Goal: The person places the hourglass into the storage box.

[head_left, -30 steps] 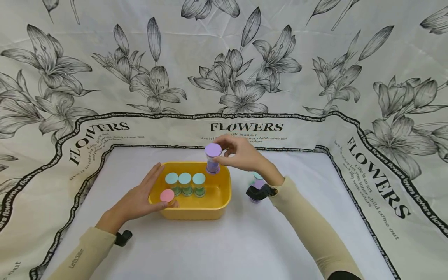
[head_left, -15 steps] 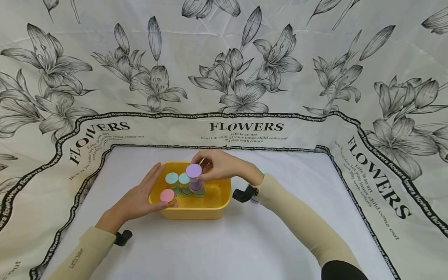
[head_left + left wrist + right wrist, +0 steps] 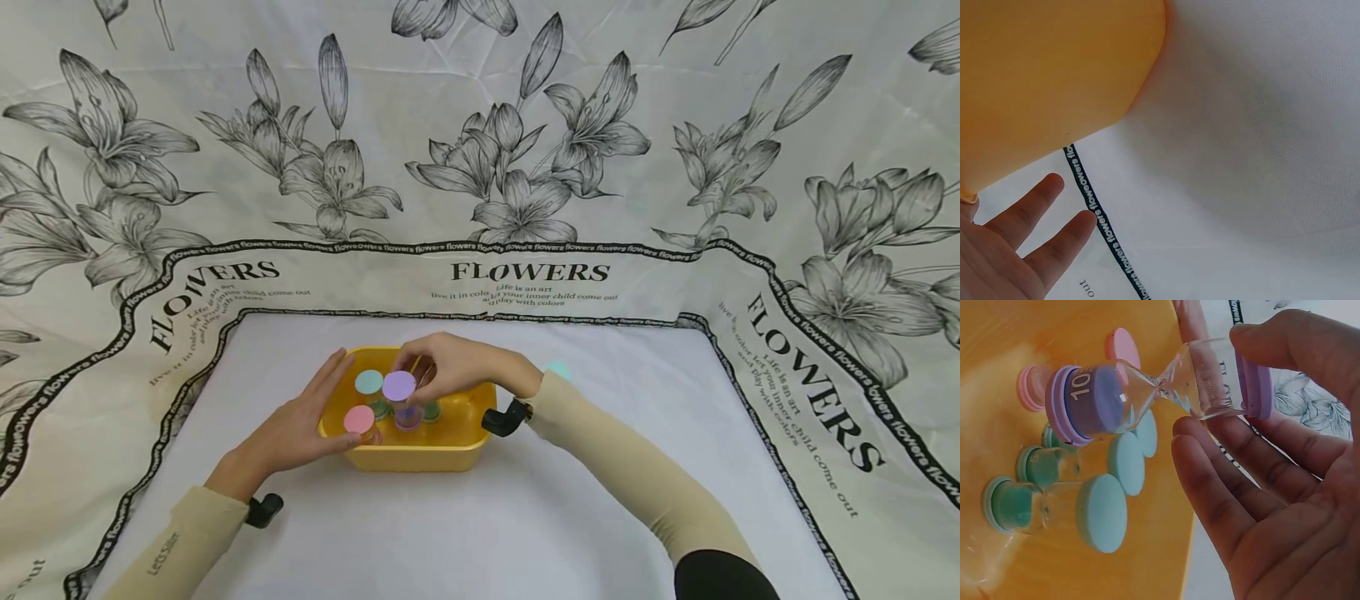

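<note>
A purple-capped sand timer [image 3: 1100,400] with purple sand is pinched at its upper end by my right hand [image 3: 457,364]. It hangs inside the yellow plastic tub [image 3: 427,458], in front of the green sand timers. Three green sand timers [image 3: 1102,512] stand in a row in the tub, partly hidden by the hand and purple timer in the head view. A pink sand timer [image 3: 359,421] stands at the tub's near left corner. My left hand [image 3: 288,429] rests against the tub's left side, fingers straight and spread, thumb along the near rim.
On the white cloth [image 3: 570,500] right of the tub, a mint cap [image 3: 558,369] shows behind the right forearm; the sleeve hides what else stands there. Flower-printed fabric [image 3: 525,150] hangs behind the work area.
My right hand has carried the purple sand timer left and downward, from above the tub's far right rim to inside it near the pink one. The left hand has stayed in place.
</note>
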`<state>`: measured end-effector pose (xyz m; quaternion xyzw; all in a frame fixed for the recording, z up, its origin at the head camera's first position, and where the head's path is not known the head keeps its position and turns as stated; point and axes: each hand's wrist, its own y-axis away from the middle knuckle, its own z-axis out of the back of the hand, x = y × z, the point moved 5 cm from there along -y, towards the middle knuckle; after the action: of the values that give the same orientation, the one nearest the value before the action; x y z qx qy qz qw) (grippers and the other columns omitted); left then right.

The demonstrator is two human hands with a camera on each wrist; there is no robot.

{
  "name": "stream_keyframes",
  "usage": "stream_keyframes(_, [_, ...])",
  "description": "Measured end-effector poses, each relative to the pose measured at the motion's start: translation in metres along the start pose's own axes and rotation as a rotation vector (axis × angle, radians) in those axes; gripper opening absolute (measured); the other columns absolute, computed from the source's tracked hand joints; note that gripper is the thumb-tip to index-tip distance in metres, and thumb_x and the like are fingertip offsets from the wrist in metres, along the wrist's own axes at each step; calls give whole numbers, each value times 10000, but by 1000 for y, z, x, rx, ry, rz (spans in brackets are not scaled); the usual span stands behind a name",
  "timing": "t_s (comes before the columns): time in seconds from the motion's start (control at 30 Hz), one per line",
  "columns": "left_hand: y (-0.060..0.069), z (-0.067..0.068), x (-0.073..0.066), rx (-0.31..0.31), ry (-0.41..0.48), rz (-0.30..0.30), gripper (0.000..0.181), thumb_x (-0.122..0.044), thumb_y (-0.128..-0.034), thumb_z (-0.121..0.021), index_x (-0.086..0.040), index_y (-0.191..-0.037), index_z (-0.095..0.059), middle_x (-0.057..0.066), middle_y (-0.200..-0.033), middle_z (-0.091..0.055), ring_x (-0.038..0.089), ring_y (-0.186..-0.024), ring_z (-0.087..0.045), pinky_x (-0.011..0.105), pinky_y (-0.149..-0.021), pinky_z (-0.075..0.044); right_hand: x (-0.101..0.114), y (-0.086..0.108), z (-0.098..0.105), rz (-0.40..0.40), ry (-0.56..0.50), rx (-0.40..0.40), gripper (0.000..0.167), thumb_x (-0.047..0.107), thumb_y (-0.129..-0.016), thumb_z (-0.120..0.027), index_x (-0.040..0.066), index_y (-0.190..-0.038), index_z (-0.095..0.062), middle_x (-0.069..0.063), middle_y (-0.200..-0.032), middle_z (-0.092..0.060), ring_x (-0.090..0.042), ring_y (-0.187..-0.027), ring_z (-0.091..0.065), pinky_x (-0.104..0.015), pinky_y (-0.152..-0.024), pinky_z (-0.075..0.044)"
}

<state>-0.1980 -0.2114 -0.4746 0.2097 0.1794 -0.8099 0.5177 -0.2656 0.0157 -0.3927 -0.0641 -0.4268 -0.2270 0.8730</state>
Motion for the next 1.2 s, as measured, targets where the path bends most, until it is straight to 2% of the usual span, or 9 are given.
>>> stream_keyframes(0.13, [1, 1, 0, -6, 1, 3, 1099, -559, -855, -746, -351, -1666, -35, -30, -1755, -16, 499, -1251, -607, 669, -883, -565, -3, -5, -8, -14, 33, 48, 407, 171, -857, -832, 65, -1221, -683, -44, -1166, -718, -125, -983, -698, -245, -887, -601])
stream_keyframes(0.43, [1, 1, 0, -5, -23, -8, 1111, -560, -851, -753, -331, -1670, -39, -19, -1755, -14, 488, -1256, -604, 653, -883, -570, -15, -15, -22, -51, 101, 143, 389, 116, -862, -823, 76, -1232, -707, -35, -1168, -732, -109, -926, -714, -205, -835, -590])
stream_keyframes(0.57, [0, 2, 0, -10, -31, -21, 1119, -530, -850, -768, -326, -1671, -35, 3, -1755, -27, 477, -1242, -614, 639, -865, -577, -16, -19, -27, -59, 129, 179, 382, 94, -864, -810, 78, -1233, -713, -33, -1128, -741, -166, -896, -735, -205, -793, -594])
stream_keyframes(0.67, [0, 2, 1, -8, -23, -24, 1119, -518, -853, -770, -334, -1669, -26, 0, -1756, -24, 475, -1240, -615, 635, -858, -579, -16, -23, -31, -64, 149, 197, 362, 72, -863, -799, 81, -1214, -715, -24, -1116, -740, -200, -935, -741, -195, -794, -591])
stream_keyframes(0.8, [-1, 2, 1, -2, -15, -19, 1118, -542, -856, -761, -350, -1666, -15, -22, -1755, -13, 458, -1216, -632, 615, -848, -586, -19, -29, -34, -54, 180, 204, 260, 76, -889, -779, 72, -1143, -724, -27, -1090, -738, -204, -992, -724, -171, -827, -568])
stream_keyframes(0.9, [-1, 2, 1, 0, -15, -16, 1118, -557, -857, -758, -356, -1665, -11, -42, -1754, -4, 436, -1170, -657, 587, -825, -596, -19, -31, -33, -39, 187, 185, 231, 70, -908, -755, 54, -1137, -723, -50, -1095, -742, -184, -1005, -714, -209, -874, -578])
stream_keyframes(1.07, [0, 2, 1, 0, -13, -18, 1122, -522, -858, -768, -345, -1667, -11, -42, -1754, 8, 467, -1209, -635, 616, -842, -587, -19, -33, -33, -47, 190, 176, 330, 61, -908, -755, 39, -1232, -701, -70, -1195, -731, -183, -1058, -708, -305, -953, -590])
stream_keyframes(1.2, [1, 2, 0, 1, -10, -20, 1121, -506, -859, -768, -335, -1668, -12, -19, -1755, 1, 494, -1262, -597, 648, -864, -573, -22, -32, -34, -82, 175, 190, 353, 62, -924, -744, 59, -1272, -690, -73, -1224, -722, -203, -1079, -714, -238, -925, -581])
